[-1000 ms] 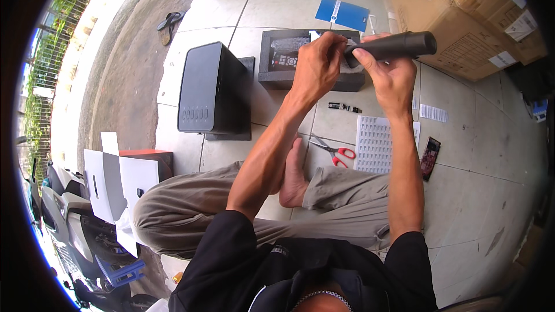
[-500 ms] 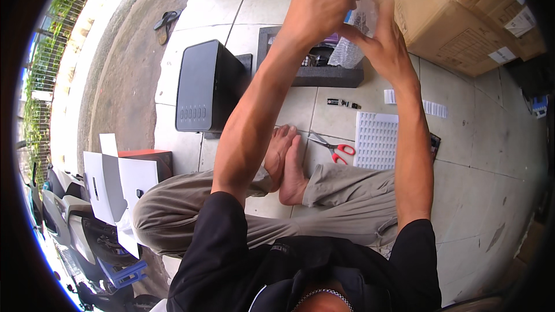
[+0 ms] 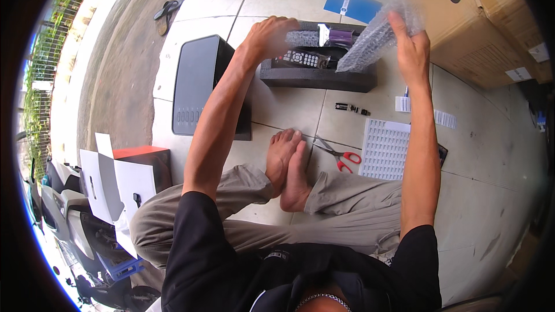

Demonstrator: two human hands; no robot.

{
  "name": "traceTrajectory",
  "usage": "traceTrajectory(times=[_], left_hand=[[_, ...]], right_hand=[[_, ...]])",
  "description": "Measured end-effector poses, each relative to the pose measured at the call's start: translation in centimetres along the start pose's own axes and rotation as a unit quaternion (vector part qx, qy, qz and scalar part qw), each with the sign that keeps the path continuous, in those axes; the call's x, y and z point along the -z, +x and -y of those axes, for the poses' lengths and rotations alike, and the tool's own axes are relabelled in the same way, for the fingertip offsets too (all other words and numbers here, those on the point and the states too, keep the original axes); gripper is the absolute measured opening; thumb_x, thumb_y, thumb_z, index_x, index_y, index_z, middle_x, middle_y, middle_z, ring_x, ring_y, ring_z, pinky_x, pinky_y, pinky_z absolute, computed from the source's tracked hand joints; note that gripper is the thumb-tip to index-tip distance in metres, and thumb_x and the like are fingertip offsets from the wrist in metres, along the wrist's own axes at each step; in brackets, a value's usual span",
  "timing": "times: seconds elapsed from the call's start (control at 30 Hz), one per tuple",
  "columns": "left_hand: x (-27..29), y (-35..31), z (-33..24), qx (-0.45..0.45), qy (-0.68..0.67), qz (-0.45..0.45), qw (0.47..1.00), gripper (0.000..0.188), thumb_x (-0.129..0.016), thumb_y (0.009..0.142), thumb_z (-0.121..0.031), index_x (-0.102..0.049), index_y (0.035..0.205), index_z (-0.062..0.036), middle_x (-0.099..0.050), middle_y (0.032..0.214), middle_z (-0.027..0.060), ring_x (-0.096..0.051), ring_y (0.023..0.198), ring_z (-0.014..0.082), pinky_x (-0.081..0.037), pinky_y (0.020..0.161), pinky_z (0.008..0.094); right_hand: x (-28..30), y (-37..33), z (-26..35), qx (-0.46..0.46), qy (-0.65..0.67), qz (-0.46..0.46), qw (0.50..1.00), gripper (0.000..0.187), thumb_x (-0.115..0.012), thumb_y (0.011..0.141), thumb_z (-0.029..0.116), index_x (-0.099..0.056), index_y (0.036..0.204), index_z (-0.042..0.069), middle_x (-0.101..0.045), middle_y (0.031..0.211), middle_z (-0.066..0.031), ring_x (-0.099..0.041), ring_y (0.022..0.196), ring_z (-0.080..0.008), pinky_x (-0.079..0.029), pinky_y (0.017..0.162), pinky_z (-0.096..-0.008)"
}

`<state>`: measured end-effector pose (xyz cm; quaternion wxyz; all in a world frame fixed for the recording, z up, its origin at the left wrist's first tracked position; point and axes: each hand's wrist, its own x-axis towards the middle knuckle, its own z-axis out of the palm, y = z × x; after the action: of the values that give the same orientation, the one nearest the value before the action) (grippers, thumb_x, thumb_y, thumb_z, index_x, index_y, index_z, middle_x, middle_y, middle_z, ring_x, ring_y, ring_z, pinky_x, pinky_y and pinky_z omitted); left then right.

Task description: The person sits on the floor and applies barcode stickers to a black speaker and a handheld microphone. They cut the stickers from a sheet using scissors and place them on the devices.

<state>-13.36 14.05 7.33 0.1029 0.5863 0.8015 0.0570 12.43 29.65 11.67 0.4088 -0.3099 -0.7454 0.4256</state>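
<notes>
Bubble wrap (image 3: 376, 37) is pinched in my right hand (image 3: 413, 49). My thumb lies on top of it, and my other fingers are mostly hidden. The wrap hangs down to the left, over the right part of a dark foam box (image 3: 321, 80).

My left hand (image 3: 267, 36) is at the left end of that foam box. Its fingers are bent and the tips are blurry, so I can't tell if they hold anything or just touch the edge.

Inside the foam box, near the front, is a black remote (image 3: 303, 58) with pale buttons. Behind it are more clear wrap (image 3: 302, 39) and a purple thing (image 3: 340, 37) with a white bit beside it.

A blue booklet (image 3: 350, 4) lies on the floor just past the foam box. On my side of it is a small black strip (image 3: 351, 108). Closer to me are scissors (image 3: 350, 159) with red handles, just left of a sheet (image 3: 384, 149) full of little labels. My bare feet (image 3: 283, 159) are left of the scissors.

A black machine (image 3: 196, 86) stands on my left, partly behind my arm. Big brown cartons (image 3: 451, 11) sit far to my right. Far off to the left are dark slippers (image 3: 167, 11).
</notes>
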Motion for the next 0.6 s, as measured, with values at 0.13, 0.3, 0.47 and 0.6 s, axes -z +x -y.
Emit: traceTrajectory(times=[0.13,0.3,0.47,0.6], left_hand=[[-6.3,0.6,4.2,-0.072,0.108,0.032,0.991,0.105,-0.092,0.056,-0.017,-0.045,0.15,-0.022,-0.03,0.163,0.011,-0.028,0.15,0.0302,-0.035,0.122,0.0502],[-9.5,2.3,5.1,-0.161,0.144,-0.017,0.976,0.105,-0.089,0.062,-0.024,-0.037,0.153,-0.0218,-0.029,0.161,0.0149,-0.031,0.145,0.0412,-0.035,0.111,0.0622],[-10.1,2.5,4.6,-0.134,0.072,-0.09,0.984,0.082,-0.084,0.07,-0.036,-0.049,0.143,-0.0215,-0.037,0.155,0.0124,-0.035,0.142,0.0388,-0.032,0.112,0.055],[-10.7,2.9,4.6,-0.145,0.021,-0.171,0.974,0.067,-0.081,0.07,-0.037,-0.059,0.131,-0.018,-0.045,0.146,0.0071,-0.04,0.136,0.0336,-0.033,0.11,0.0519]], right_hand=[[-0.8,1.6,0.1,0.065,0.015,-0.036,0.997,0.046,-0.066,0.098,0.045,-0.07,0.106,0.0,-0.069,0.093,-0.0028,-0.058,0.088,-0.0131,-0.046,0.083,-0.0302],[-2.5,2.6,0.2,0.07,0.058,0.008,0.996,0.044,-0.061,0.102,0.041,-0.066,0.114,-0.001,-0.067,0.108,-0.0037,-0.056,0.101,-0.0141,-0.042,0.093,-0.0289],[-5.4,2.8,-0.5,0.073,0.062,0.046,0.994,0.043,-0.059,0.104,0.037,-0.064,0.12,-0.003,-0.066,0.114,-0.0047,-0.056,0.105,-0.0137,-0.041,0.096,-0.0285],[-9.9,1.4,-1.1,0.133,0.126,0.059,0.981,0.037,-0.066,0.1,0.032,-0.066,0.113,-0.002,-0.07,0.102,-0.0054,-0.062,0.093,-0.0164,-0.047,0.086,-0.0295]])
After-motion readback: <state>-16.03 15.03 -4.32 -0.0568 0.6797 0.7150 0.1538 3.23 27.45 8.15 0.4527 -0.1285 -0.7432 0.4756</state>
